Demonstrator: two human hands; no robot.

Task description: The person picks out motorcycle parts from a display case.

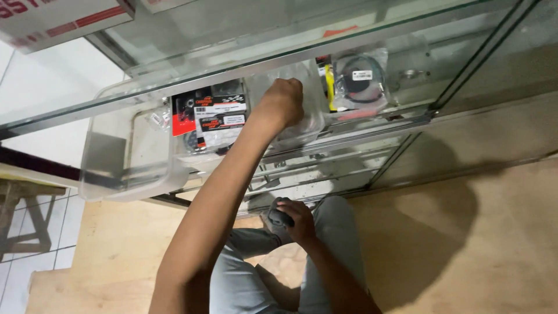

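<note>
My left hand (283, 102) reaches into a glass display cabinet (372, 40), its fingers closed on a clear plastic packet (302, 125) lying on the shelf. Right beside it are black and red carded packets (216, 116) and a bagged coil of black cable (358, 81). My right hand (299, 220) rests low by my knee in grey trousers (334, 221) and grips a small dark grey object (278, 218); what kind of object it is I cannot make out.
A clear plastic tub (125, 160) stands at the shelf's left end. Metal sliding rails (325, 157) run along the cabinet's lower edge. A plywood floor (465, 244) lies below, with a wooden stool (26, 215) on white tiles at the left and a cardboard box (64, 17) at the top left.
</note>
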